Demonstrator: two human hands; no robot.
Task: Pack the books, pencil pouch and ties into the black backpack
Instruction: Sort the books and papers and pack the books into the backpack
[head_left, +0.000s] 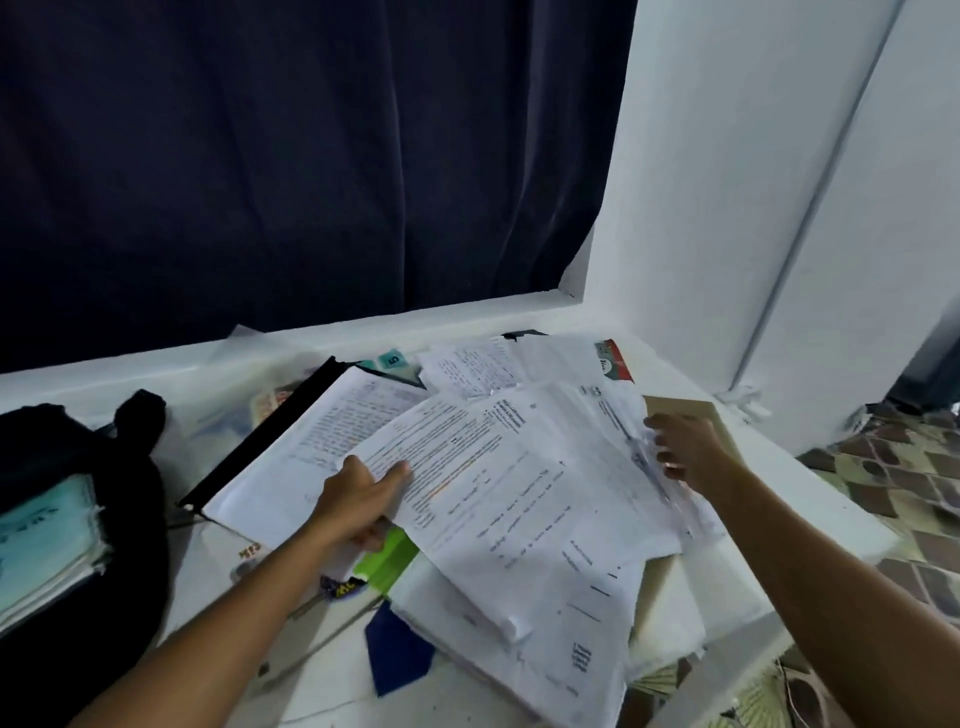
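Gathering loose white printed sheets (498, 483): left hand (358, 499) pinches 9 o'clock edge; right hand (685, 452) fingers spread, blurred. Square edges first.

Your two forearms are bare, with no sleeves, and your left hand (358, 506) and right hand (685, 449) wear nothing.

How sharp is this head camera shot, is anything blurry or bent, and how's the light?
Head view: the right hand is smeared by motion blur, its fingers indistinct; the left hand gripping the printed sheets is sharper, though the text stays unreadable. Wide-angle distortion bows the white ledge. Lighting is soft, without glare; the black backpack and the dark curtain lose detail.
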